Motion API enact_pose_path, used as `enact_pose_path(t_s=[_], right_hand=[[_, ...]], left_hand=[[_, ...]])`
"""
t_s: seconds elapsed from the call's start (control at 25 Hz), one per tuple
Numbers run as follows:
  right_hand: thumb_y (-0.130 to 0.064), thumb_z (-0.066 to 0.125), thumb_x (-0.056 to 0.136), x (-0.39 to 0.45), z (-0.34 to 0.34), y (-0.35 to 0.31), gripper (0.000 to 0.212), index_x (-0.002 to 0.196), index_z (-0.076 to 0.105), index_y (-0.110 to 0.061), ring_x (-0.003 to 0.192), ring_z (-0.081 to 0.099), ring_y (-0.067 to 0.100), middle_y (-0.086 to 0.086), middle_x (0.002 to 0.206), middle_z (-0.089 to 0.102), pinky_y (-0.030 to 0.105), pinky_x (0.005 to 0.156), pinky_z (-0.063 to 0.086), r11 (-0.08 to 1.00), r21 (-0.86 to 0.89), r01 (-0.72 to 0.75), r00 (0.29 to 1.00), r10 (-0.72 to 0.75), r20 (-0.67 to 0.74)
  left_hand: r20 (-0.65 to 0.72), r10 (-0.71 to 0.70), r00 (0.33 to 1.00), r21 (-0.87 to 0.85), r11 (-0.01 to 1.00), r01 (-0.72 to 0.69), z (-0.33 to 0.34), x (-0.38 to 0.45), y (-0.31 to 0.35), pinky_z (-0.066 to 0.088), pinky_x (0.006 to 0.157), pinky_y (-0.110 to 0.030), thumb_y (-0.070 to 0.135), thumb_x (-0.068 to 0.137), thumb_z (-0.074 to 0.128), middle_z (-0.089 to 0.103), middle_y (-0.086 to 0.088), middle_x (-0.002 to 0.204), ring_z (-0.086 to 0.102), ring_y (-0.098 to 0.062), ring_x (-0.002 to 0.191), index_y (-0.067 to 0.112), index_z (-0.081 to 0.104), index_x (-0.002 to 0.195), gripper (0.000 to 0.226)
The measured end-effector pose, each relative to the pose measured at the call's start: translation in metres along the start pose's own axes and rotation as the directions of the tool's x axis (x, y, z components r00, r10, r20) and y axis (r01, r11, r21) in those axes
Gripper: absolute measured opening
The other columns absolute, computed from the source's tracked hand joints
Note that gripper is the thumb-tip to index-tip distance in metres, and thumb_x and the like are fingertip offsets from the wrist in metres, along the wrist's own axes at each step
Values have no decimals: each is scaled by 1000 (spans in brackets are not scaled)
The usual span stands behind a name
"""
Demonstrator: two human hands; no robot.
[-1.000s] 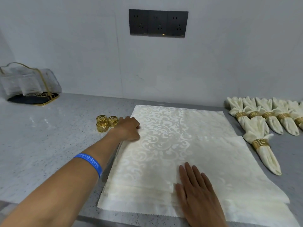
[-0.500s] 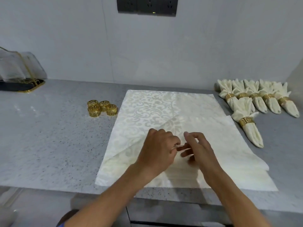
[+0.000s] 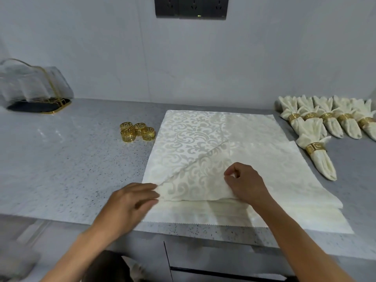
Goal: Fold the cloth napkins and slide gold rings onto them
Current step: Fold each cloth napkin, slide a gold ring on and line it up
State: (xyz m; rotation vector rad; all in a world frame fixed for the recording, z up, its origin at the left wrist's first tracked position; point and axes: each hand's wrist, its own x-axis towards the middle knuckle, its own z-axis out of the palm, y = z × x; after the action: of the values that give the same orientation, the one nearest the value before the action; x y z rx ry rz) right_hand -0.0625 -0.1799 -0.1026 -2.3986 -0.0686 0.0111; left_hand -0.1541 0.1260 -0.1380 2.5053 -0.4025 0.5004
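Observation:
A stack of cream damask napkins [image 3: 203, 129] lies flat on the grey counter [image 3: 61, 169]. The top napkin's near left corner is folded diagonally over, making a flap [image 3: 195, 178]. My left hand [image 3: 134, 200] pinches the flap's left point at the napkin's near left edge. My right hand [image 3: 244, 184] grips the flap's right end with curled fingers. Several gold rings [image 3: 137, 131] sit in a cluster on the counter, left of the napkins.
Several folded napkins with gold rings [image 3: 325, 121] lie in a row at the right, one [image 3: 317, 153] nearer to me. A clear holder with gold trim [image 3: 34, 88] stands at the far left. The counter's front edge runs just below the napkin stack.
My hands have parted from the middle of the napkin. The left hand moved left to the fold's point, the right stayed at its right end. The diagonal flap now lies wider.

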Motion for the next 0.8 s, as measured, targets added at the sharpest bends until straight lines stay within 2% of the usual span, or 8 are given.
enact_pose_path(t_s=[0.12, 0.24, 0.36, 0.48, 0.56, 0.72, 0.8], right_hand=[[-26, 66, 86, -1, -1, 0, 3, 88, 64, -27, 64, 50, 5, -10, 73, 53, 21, 58, 36, 998, 50, -23, 999, 21, 43], [-21, 71, 81, -5, -1, 1, 12, 90, 64, -25, 63, 49, 9, -8, 73, 49, 22, 61, 37, 998, 57, -22, 987, 12, 162], [-19, 72, 81, -7, -1, 3, 11, 84, 64, -26, 60, 47, 8, -9, 68, 49, 22, 60, 38, 999, 33, 0, 993, -4, 118], [-22, 74, 81, -11, 3, 6, 13, 74, 64, -29, 58, 48, 5, -11, 64, 52, 21, 58, 40, 999, -15, 43, 998, -42, 52], [-24, 75, 80, -14, 6, 8, 14, 71, 65, -30, 57, 49, 5, -10, 63, 54, 21, 57, 41, 997, -39, 59, 998, -58, 29], [-24, 75, 77, -16, 6, 9, 15, 68, 66, -30, 54, 48, 3, -12, 60, 55, 18, 55, 39, 997, -29, 77, 997, -76, 31], [-26, 75, 78, -16, 5, 9, 15, 68, 65, -31, 55, 49, 3, -12, 59, 53, 18, 55, 37, 994, -47, 94, 995, -92, 28]], left_hand=[[-46, 8, 999, -13, 1000, -8, -4, 1, 0, 44, 89, -4, 40, 81, 68, 68, 20, 103, 64, 5, 96, 24, 80, 93, 24], [-95, 1, 995, -12, 1000, -2, 2, 4, 0, 46, 83, -4, 28, 75, 74, 66, 24, 98, 63, 5, 90, 20, 81, 88, 17], [-119, -7, 993, -44, 999, 1, 0, 1, -3, 49, 81, -11, 44, 82, 65, 63, 35, 100, 64, 5, 89, 24, 81, 91, 27], [-118, 39, 992, 11, 999, -38, -3, -4, -9, 51, 75, -20, 54, 91, 53, 68, 26, 96, 63, 2, 85, 22, 80, 92, 42], [-121, 53, 991, 43, 998, -48, -3, -6, -12, 49, 75, -18, 58, 93, 47, 68, 22, 95, 61, 1, 84, 21, 81, 90, 50], [-127, -22, 992, 67, 997, 31, -1, -6, -13, 44, 76, -11, 47, 84, 57, 68, 20, 91, 56, 1, 84, 21, 81, 87, 36], [-115, -56, 992, 99, 993, 67, -4, -6, -11, 48, 78, -18, 45, 82, 55, 70, 18, 90, 54, -1, 85, 21, 81, 85, 36]])
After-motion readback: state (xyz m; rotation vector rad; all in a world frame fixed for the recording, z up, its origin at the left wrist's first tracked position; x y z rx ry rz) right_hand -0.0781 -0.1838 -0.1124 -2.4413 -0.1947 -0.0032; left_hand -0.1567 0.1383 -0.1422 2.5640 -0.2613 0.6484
